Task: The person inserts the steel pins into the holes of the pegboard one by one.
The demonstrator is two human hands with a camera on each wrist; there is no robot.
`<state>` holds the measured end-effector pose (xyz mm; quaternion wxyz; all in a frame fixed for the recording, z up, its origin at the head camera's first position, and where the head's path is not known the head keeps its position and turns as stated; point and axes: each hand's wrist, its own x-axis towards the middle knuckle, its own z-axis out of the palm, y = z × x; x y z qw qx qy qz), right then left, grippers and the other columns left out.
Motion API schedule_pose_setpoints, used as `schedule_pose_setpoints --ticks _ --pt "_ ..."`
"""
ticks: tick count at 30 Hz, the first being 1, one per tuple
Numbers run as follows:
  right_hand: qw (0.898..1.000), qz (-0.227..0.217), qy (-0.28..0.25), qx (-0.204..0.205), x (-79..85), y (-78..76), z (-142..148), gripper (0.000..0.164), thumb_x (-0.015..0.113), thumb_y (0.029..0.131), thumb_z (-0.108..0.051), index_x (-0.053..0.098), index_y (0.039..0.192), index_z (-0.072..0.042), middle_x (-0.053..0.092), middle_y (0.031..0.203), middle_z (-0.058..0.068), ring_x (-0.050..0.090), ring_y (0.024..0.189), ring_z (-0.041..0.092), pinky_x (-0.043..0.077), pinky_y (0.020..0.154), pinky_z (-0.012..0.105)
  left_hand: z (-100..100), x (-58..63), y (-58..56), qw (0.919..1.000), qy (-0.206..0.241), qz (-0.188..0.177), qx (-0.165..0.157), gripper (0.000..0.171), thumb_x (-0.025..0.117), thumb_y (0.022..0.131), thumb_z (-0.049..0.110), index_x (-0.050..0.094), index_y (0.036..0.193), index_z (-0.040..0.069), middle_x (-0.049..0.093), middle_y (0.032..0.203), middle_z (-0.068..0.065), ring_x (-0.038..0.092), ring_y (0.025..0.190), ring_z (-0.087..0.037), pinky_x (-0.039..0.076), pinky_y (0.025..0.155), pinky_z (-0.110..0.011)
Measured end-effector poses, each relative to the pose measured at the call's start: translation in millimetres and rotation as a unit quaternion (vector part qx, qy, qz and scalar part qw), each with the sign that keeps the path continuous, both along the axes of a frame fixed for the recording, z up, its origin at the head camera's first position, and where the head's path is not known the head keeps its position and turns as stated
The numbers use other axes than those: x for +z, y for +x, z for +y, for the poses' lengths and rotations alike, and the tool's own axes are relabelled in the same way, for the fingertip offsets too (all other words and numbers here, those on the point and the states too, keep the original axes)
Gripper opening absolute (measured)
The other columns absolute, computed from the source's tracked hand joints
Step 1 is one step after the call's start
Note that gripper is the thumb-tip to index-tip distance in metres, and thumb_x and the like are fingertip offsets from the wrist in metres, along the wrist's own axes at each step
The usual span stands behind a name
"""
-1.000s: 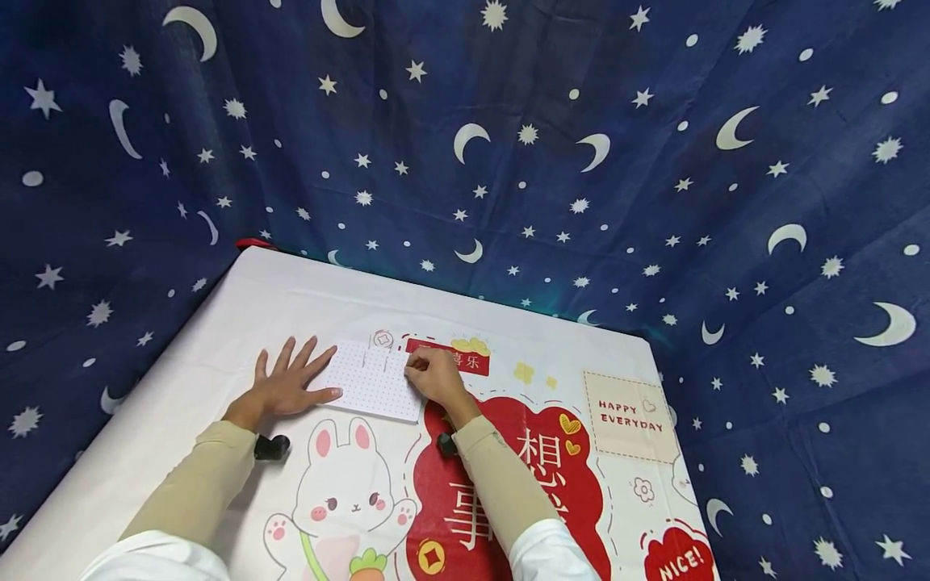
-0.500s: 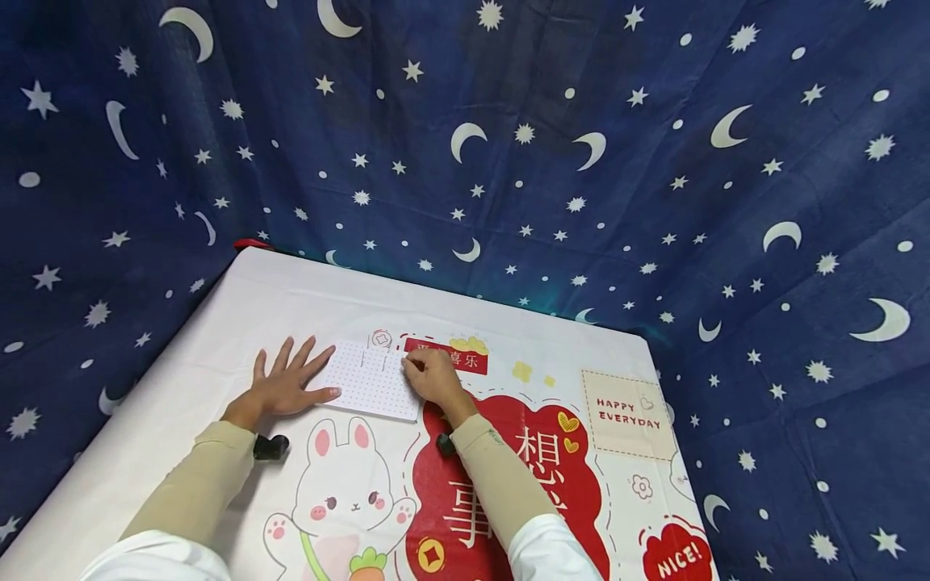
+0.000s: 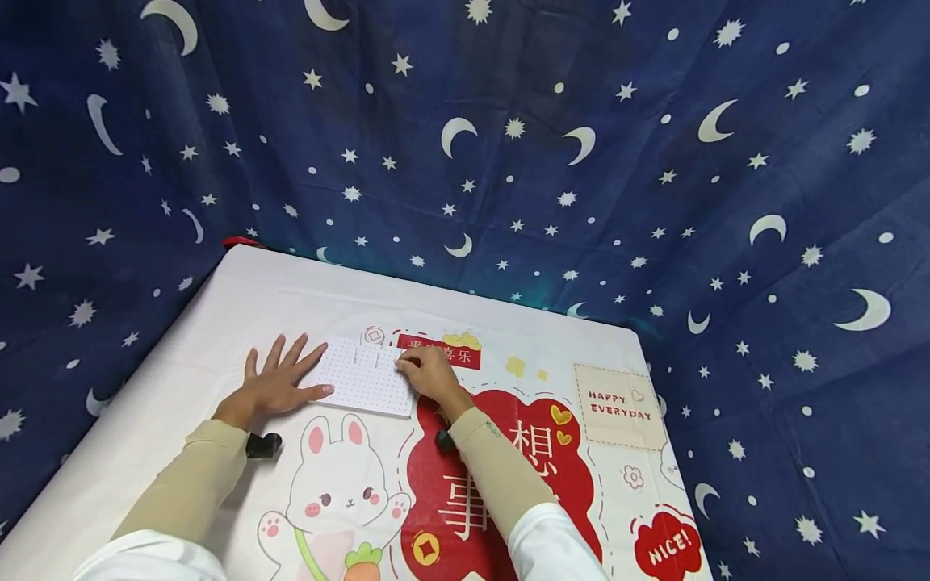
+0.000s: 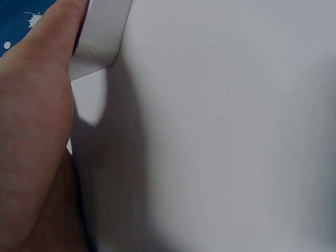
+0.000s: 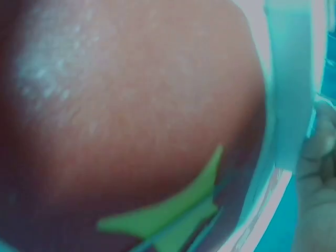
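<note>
A white board (image 3: 366, 387) with a grid of small dots lies flat on the table, its thick edge showing in the left wrist view (image 4: 102, 37). Two thin sticks (image 3: 377, 357) stand near its far edge. My left hand (image 3: 272, 390) rests with fingers spread at the board's left side, thumb against its edge. At the far right corner, my right hand (image 3: 430, 375) pinches what looks like another thin stick (image 3: 401, 352), mostly hidden by the fingers. The right wrist view is filled by the blurred right hand (image 5: 136, 100).
A white printed cloth (image 3: 291, 282) covers the table, with a rabbit, red shapes and lettering. Dark blue curtains (image 3: 508, 202) with moons and stars enclose the back and sides. A blurred green shape (image 5: 168, 215) shows in the right wrist view.
The whole head view has drifted slightly left. Both hands keep nearly the same place against the board, the right fingertips still at its far right corner.
</note>
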<state>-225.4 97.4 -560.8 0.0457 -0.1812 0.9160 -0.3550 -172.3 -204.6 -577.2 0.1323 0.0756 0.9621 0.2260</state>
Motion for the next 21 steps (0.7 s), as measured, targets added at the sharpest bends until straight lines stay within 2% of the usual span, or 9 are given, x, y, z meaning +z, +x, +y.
schedule_pose_setpoints --ticks 3,6,10,13,17,21 --pt "0.997 -0.044 -0.053 -0.030 2.3 -2.5 17 0.013 0.071 0.091 -0.020 0.078 0.100 -0.015 0.074 0.099 0.000 0.060 0.087 0.012 0.054 0.075 0.023 0 -1.0 -0.8 1.0000 0.006 0.004 0.001 0.094 0.051 0.084 0.076 0.018 0.158 0.029 0.000 0.167 -0.018 -0.014 0.150 -0.049 -0.023 0.108 -0.073" --pt "0.991 -0.067 -0.090 -0.069 3.3 -5.4 41 0.015 0.071 0.090 -0.019 0.078 0.102 -0.012 0.074 0.100 0.002 0.059 0.086 0.011 0.054 0.073 0.023 -1 -2.6 -1.4 1.0000 0.002 0.002 0.004 0.095 0.051 0.083 0.077 0.018 0.158 0.029 0.000 0.167 -0.017 -0.014 0.151 -0.048 -0.022 0.109 -0.073" --pt "0.982 -0.098 -0.108 -0.121 3.3 -7.5 75 0.016 0.072 0.089 -0.018 0.077 0.102 -0.009 0.073 0.093 0.007 0.056 0.067 0.013 0.052 0.059 0.022 -2 0.1 -1.6 1.0000 -0.006 -0.003 0.002 0.097 0.050 0.083 0.079 0.016 0.158 0.027 -0.002 0.167 -0.018 -0.015 0.150 -0.050 -0.023 0.108 -0.073" --pt "0.977 -0.124 -0.101 -0.139 2.5 -6.1 94 0.014 0.073 0.088 -0.015 0.077 0.099 -0.007 0.072 0.090 0.010 0.056 0.062 0.016 0.052 0.055 0.024 -3 2.6 -0.7 1.0000 -0.007 -0.005 -0.004 0.097 0.050 0.084 0.077 0.015 0.159 0.027 -0.003 0.166 -0.020 -0.015 0.149 -0.052 -0.023 0.107 -0.075" --pt "0.983 -0.130 -0.055 -0.119 -0.7 -2.4 103 0.010 0.075 0.086 -0.015 0.078 0.093 -0.009 0.072 0.092 0.008 0.060 0.077 0.016 0.056 0.068 0.027 -3 4.2 0.4 0.9999 -0.009 -0.005 -0.006 0.096 0.049 0.085 0.077 0.015 0.159 0.027 -0.003 0.166 -0.020 -0.014 0.149 -0.052 -0.022 0.106 -0.076" --pt "0.986 -0.125 0.006 -0.111 -3.7 3.9 101 0.006 0.077 0.085 -0.018 0.077 0.082 -0.013 0.069 0.089 0.004 0.059 0.084 0.017 0.055 0.075 0.031 2 3.1 0.6 0.9999 -0.004 -0.004 -0.009 0.096 0.050 0.084 0.077 0.015 0.159 0.027 -0.002 0.166 -0.021 -0.014 0.149 -0.053 -0.022 0.106 -0.076"
